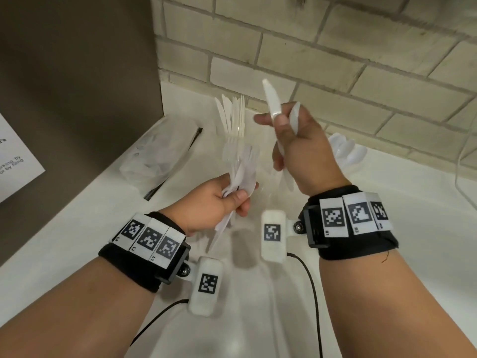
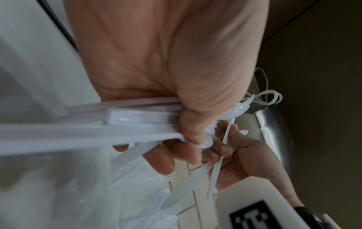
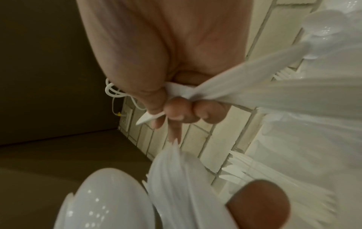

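My left hand point(image 1: 232, 192) grips a fanned bundle of white plastic cutlery point(image 1: 242, 169) by the handles, low over the white counter point(image 1: 387, 202). In the left wrist view the thumb point(image 2: 188, 124) clamps the stacked handles point(image 2: 127, 122). To the right and higher, my right hand point(image 1: 273, 125) holds white plastic knives point(image 1: 271, 99), one blade pointing up past the thumb, another utensil point(image 1: 294, 117) behind it. The right wrist view shows my curled fingers point(image 3: 176, 113) round the handles point(image 3: 254, 93), with a knife tip point(image 3: 149, 119) poking out.
Upright knives point(image 1: 232, 112) and forks point(image 1: 238, 148) stand in clear cups near the tiled wall point(image 1: 335, 60). A cluster of spoons point(image 1: 346, 151) stands at the right. A crumpled clear bag point(image 1: 160, 151) lies left, by a brown panel point(image 1: 77, 73). A white cable point(image 1: 462, 156) hangs far right.
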A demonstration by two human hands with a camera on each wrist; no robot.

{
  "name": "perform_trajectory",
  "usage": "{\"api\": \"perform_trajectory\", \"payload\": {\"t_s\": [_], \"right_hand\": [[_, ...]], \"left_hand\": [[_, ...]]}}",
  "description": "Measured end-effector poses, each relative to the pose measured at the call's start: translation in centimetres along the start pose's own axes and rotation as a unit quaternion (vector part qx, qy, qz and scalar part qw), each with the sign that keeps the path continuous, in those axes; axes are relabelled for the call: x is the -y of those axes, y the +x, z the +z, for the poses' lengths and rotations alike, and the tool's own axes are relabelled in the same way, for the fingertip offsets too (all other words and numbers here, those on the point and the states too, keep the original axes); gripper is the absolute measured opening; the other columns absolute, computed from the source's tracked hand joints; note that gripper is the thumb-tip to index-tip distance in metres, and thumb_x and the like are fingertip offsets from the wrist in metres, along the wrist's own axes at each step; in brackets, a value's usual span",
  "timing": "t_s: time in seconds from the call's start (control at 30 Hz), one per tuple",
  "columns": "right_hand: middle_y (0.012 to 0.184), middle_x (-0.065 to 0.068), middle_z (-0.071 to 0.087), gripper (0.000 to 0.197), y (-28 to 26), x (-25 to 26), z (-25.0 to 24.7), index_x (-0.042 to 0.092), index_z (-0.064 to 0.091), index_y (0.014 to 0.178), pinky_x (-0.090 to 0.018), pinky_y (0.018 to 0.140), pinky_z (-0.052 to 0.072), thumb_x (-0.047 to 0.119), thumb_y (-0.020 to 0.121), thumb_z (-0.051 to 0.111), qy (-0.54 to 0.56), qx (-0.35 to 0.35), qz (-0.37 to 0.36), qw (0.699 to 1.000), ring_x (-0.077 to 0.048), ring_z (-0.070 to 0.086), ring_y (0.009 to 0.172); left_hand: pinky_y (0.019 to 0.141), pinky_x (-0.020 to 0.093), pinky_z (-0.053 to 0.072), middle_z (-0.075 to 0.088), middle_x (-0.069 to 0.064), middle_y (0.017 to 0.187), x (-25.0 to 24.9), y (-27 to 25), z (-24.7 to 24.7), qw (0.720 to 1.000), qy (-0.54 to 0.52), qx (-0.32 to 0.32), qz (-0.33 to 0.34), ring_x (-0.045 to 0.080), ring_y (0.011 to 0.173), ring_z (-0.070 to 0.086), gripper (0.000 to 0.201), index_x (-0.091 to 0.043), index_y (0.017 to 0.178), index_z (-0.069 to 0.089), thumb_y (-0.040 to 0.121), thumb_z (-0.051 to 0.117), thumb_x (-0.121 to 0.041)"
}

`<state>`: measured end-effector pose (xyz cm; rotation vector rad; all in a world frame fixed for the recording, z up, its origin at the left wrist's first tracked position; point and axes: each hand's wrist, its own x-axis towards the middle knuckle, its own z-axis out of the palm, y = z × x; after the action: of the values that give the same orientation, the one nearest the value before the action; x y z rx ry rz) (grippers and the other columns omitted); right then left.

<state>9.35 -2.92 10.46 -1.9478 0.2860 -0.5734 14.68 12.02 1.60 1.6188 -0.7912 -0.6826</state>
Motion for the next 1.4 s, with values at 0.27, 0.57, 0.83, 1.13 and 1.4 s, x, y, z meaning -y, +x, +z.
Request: {"api": "perform_trajectory", "payload": {"t_s": [0.27,0.57,0.83,1.13,1.4], "right_hand": [[0.084,0.005,0.067,0.020,-0.9,0.1,1.3,0.019,0.052,0.087,-0.019,0.042,0.039,0.019,0.103,0.040,0.002,0.139,0.058,0.989,-0.003,0.047,0.037],[0.069,0.004,0.056,0.019,3.6,-0.8,0.2,0.015,0.054,0.108,-0.017,0.059,0.044,0.014,0.103,0.036,0.073,-0.102,-0.013,0.992,-0.011,0.048,0.059],[0.072,-0.002,0.053,0.022,11.3,-1.5,4.3,0.025,0.051,0.098,-0.028,0.074,0.046,0.016,0.102,0.031,0.189,-0.134,-0.086,0.969,-0.016,0.051,0.070],[0.117,-0.003,0.059,0.045,14.2,-6.1,7.0,0.018,0.043,0.138,-0.025,0.090,0.041,0.016,0.095,0.055,0.051,-0.038,0.119,0.991,-0.015,0.057,0.106],[0.144,-0.006,0.049,0.053,12.9,-4.6,5.6,0.010,0.043,0.141,-0.030,0.111,0.036,0.007,0.091,0.060,0.010,-0.070,0.097,0.993,-0.016,0.045,0.133]], "left_hand": [[0.063,0.035,0.050,0.053,0.001,0.055,-0.3,-0.2,-0.6,0.998,-0.053,0.044,-0.004,0.020,0.054,0.054,0.022,-0.007,0.084,0.055,0.089,0.054,-0.028],[0.072,0.038,0.055,0.059,0.002,0.068,0.4,-0.2,-1.3,0.984,-0.109,-0.109,-0.086,0.013,0.059,0.060,0.030,0.005,0.108,0.058,0.097,0.051,-0.023],[0.054,0.027,0.049,0.056,-0.001,0.057,0.9,0.2,-3.0,0.973,-0.110,-0.166,-0.115,0.013,0.049,0.052,0.024,-0.005,0.084,0.054,0.097,0.051,-0.024],[0.052,0.027,0.045,0.056,0.000,0.060,1.8,1.3,-4.2,0.972,-0.114,-0.165,-0.120,0.013,0.051,0.051,0.021,-0.007,0.084,0.054,0.096,0.053,-0.023],[0.049,0.024,0.046,0.057,-0.002,0.059,1.4,2.2,-3.4,0.975,-0.110,-0.151,-0.123,0.011,0.048,0.052,0.022,-0.005,0.088,0.053,0.096,0.053,-0.025]]}}
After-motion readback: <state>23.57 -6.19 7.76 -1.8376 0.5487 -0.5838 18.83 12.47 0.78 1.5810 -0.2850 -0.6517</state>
